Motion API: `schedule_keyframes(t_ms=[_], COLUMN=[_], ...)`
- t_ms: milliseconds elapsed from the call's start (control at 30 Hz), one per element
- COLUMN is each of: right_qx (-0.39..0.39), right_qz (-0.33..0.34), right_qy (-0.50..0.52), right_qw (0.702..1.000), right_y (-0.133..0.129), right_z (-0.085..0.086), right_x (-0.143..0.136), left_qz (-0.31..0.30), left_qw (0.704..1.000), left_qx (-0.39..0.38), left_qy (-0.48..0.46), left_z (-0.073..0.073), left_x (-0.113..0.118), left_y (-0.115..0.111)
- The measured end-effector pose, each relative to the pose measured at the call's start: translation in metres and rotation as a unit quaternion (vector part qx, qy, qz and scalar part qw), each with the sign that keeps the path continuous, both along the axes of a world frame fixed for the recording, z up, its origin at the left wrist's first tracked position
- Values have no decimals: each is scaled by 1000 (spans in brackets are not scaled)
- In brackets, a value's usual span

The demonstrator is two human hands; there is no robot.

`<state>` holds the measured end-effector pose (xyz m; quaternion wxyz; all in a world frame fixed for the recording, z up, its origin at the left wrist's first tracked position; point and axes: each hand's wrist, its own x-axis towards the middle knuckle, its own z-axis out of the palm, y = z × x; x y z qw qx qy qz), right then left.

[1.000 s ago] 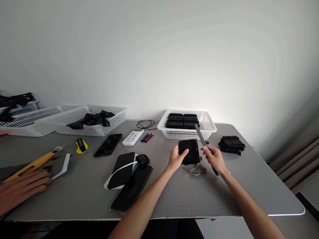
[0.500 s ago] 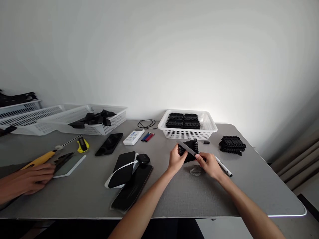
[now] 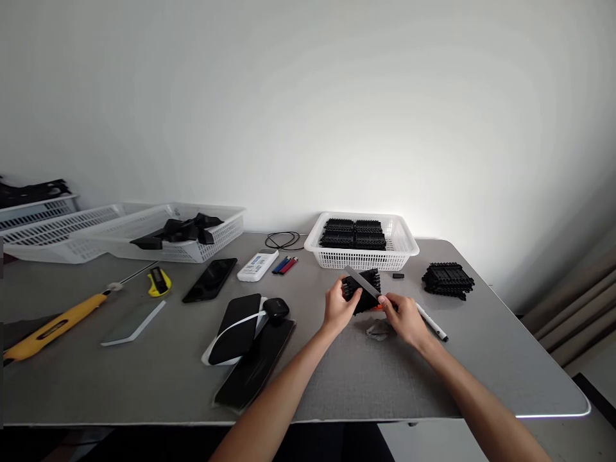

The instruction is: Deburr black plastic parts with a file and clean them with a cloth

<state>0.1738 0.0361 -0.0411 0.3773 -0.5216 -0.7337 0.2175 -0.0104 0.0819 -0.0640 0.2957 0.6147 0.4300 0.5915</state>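
My left hand is closed on a black plastic part with a row of teeth along its edge, held tilted just above the table. In my right hand is a flat grey metal blade, which lies slantwise across the black part. A bit of orange shows under my right fingers, apparently its handle. The right thumb presses near the blade's lower end. Beneath the hands lies a small crumpled grey scrap. A white marker rests beside my right hand.
A white basket behind my hands holds several black toothed parts. More black parts are stacked at right. To the left lie phones, lighters, a yellow cutter, a yellow-handled tool and more baskets.
The co-worker's hand at far left has gone out of view, leaving the yellow-handled tool and the clear sheet on the table. The black part and blade in my hands have shifted only slightly.
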Motion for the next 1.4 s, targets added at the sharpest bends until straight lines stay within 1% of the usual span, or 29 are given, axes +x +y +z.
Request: schedule_keyframes(t_ms=[133,300,400,500,633,767,833,933,1000,1100,1200,1267,1333,1400], right_qx=[-4,2,12,23,37,66,70,59,54,58,77,92,94,82], right_qz=[-7,-9,-22,-43,-80,-121,-117,-89,-82,-111,-157,-175,-173,-153], right_qy=[-8,-17,-18,-23,-52,-76,-77,-87,-99,-115,-136,-144,-142,-136], right_qw=[1000,1000,1000,999,995,988,988,990,990,985,975,970,970,975], right_y=[0,0,1,3,1,-2,-2,-2,-1,-1,-2,-3,-4,-4], right_z=[1,1,0,-1,1,3,4,3,3,4,7,7,7,7], right_x=[0,1,3,6,8,8,8,6,6,8,12,12,11,8], left_qz=[-8,-10,-2,12,12,25,25,20,17,17,29,38,44,48], left_qw=[1000,1000,1000,1000,1000,999,999,999,1000,1000,999,999,999,999], left_qx=[-6,5,-1,-12,-21,-25,-25,-26,-26,-19,-12,-13,-15,-16], left_qy=[1,4,-1,-3,-3,-6,-6,-5,-6,-4,10,15,15,13], left_z=[2,2,2,3,4,4,4,4,4,4,4,4,4,5], left_x=[1,0,0,0,-2,-3,-3,-2,-1,0,0,-1,-2,-3], left_y=[-2,-3,-3,-2,-1,1,1,0,-1,-2,-2,-1,-1,0])
